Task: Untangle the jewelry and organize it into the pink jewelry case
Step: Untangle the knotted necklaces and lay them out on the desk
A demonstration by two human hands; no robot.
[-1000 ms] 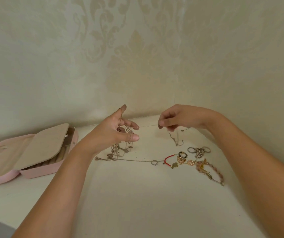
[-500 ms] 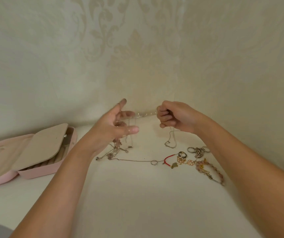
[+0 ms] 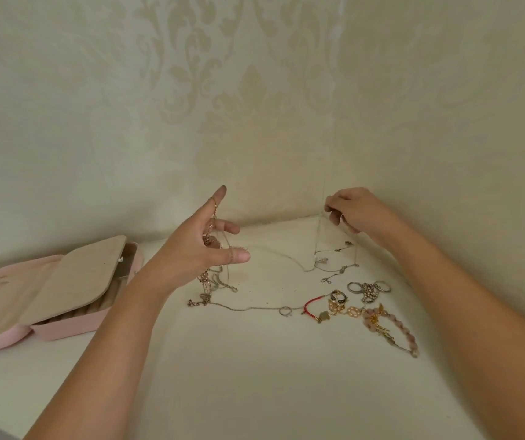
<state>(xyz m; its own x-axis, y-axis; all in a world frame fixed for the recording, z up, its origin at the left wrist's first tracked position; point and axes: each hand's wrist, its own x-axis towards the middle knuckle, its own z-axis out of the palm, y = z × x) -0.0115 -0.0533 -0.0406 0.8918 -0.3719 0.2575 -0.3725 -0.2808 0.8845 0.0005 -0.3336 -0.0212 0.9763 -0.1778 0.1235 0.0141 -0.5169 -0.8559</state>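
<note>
My left hand (image 3: 205,246) is raised with its fingers spread, and a tangle of thin chains (image 3: 213,274) hangs looped over the index finger and thumb down to the tabletop. My right hand (image 3: 355,211) pinches a fine silver chain (image 3: 318,246) near the back corner; the chain drops to the table and sags across toward my left hand. The pink jewelry case (image 3: 64,325) lies open at the left, its beige inner flap raised.
On the white table lie a long thin chain with a ring (image 3: 255,308), a red cord bracelet (image 3: 313,304), several rings (image 3: 369,289) and a pink beaded bracelet (image 3: 394,331). Patterned walls meet in a corner close behind the hands.
My right hand has moved right and away from the left, drawing the fine chain out of the tangle. The chain between the hands is now longer and slack.
</note>
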